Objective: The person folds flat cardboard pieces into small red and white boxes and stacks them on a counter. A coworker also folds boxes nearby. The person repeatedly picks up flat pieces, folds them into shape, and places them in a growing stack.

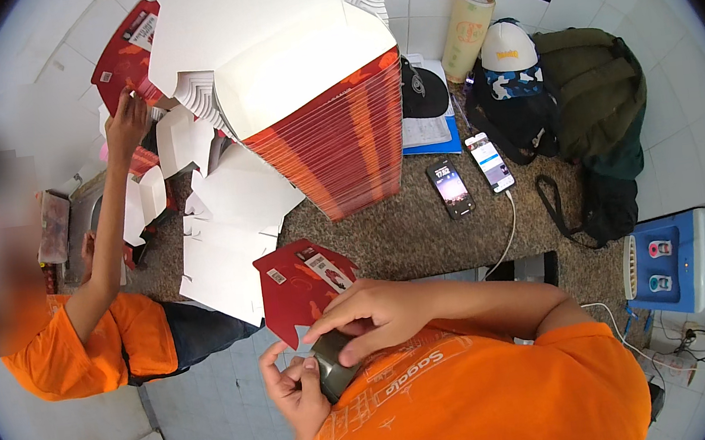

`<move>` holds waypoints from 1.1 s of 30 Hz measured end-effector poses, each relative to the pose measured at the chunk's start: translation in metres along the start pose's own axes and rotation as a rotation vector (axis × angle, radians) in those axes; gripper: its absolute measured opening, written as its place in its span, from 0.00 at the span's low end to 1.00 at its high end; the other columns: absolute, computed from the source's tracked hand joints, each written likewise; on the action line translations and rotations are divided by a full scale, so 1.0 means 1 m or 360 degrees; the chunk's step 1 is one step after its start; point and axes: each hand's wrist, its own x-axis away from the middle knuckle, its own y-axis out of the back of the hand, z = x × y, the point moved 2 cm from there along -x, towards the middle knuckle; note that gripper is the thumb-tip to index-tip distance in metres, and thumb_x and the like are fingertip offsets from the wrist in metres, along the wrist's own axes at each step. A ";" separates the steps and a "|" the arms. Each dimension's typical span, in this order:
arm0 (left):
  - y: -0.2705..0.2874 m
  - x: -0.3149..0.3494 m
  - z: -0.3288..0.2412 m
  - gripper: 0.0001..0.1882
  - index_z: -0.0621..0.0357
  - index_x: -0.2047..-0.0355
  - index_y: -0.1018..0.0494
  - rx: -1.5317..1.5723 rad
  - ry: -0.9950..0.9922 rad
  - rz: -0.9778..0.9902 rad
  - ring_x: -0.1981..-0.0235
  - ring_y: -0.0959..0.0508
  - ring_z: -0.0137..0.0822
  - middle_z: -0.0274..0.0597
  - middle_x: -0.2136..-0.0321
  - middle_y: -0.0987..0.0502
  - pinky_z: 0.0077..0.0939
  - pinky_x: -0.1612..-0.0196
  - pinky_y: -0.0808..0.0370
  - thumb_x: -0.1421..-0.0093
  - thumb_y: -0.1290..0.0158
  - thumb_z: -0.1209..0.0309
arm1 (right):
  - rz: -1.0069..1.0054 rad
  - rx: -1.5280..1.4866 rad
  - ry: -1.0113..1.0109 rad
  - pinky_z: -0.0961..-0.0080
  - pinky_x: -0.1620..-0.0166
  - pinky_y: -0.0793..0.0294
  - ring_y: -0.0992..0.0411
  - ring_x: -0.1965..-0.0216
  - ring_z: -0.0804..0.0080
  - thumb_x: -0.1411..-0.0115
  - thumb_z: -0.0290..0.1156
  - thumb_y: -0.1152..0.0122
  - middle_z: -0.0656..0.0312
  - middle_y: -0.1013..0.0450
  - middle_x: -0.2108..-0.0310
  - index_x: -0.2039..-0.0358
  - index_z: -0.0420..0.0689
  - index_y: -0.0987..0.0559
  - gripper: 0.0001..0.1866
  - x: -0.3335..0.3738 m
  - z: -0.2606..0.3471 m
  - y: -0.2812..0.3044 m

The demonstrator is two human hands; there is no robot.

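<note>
Close to my chest, both my hands hold a small, dark grey-green, shiny block-like thing (334, 367); its exact kind cannot be made out. The fingers and thumb of my left hand (297, 393) close round its left side. My right hand (373, 311) grips it from above, the thumb pressed on its top. Just beyond my hands a flat red printed cardboard piece (290, 283) lies at the counter's edge, partly hidden by my right hand.
A tall stack of red-and-white cardboard box blanks (330, 136) rises from the stone counter (382, 247). White unfolded boxes (231, 260) lie left of it. Two phones (451, 189), caps and a backpack (590, 89) are right. A co-worker's hand (129, 119) holds red cardboard at left.
</note>
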 end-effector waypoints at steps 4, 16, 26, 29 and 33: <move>-0.003 0.001 0.011 0.26 0.63 0.37 0.41 0.0085 -0.0095 0.0051 0.75 0.35 0.18 0.26 0.82 0.31 0.17 0.63 0.39 0.33 0.49 0.84 | -0.0070 0.0388 -0.0005 0.71 0.71 0.35 0.34 0.78 0.74 0.42 0.43 0.23 0.65 0.34 0.80 0.46 0.43 0.15 0.26 -0.005 -0.008 -0.002; 0.035 -0.010 0.001 0.29 0.60 0.34 0.44 -0.0388 -0.0222 0.0255 0.65 0.31 0.25 0.34 0.71 0.22 0.23 0.55 0.37 0.32 0.47 0.80 | 0.0039 0.0552 -0.0487 0.62 0.53 0.22 0.23 0.56 0.53 0.44 0.40 0.22 0.49 0.29 0.53 0.39 0.44 0.24 0.34 -0.007 0.002 -0.041; 0.106 -0.010 0.041 0.62 0.53 0.21 0.55 0.1254 0.0021 0.0393 0.25 0.42 0.42 0.42 0.23 0.45 0.48 0.26 0.39 0.40 0.54 0.21 | -0.0280 0.1274 0.0481 0.59 0.52 0.21 0.20 0.52 0.53 0.53 0.42 0.12 0.47 0.23 0.50 0.40 0.45 0.25 0.42 -0.022 0.038 -0.074; 0.111 -0.040 0.047 0.54 0.56 0.23 0.47 0.1714 -0.0311 0.0510 0.29 0.34 0.43 0.43 0.26 0.40 0.47 0.31 0.30 0.35 0.53 0.27 | -0.0572 0.0778 0.0324 0.60 0.43 0.27 0.26 0.43 0.57 0.45 0.47 0.19 0.46 0.25 0.46 0.32 0.38 0.35 0.48 -0.040 0.046 -0.090; 0.114 -0.075 0.008 0.50 0.57 0.26 0.43 0.1078 -0.0695 0.0664 0.32 0.30 0.45 0.47 0.28 0.37 0.49 0.35 0.27 0.34 0.50 0.31 | -0.1122 -0.0352 0.0012 0.67 0.37 0.36 0.33 0.38 0.68 0.31 0.52 0.34 0.49 0.28 0.41 0.25 0.35 0.50 0.50 -0.051 0.039 -0.107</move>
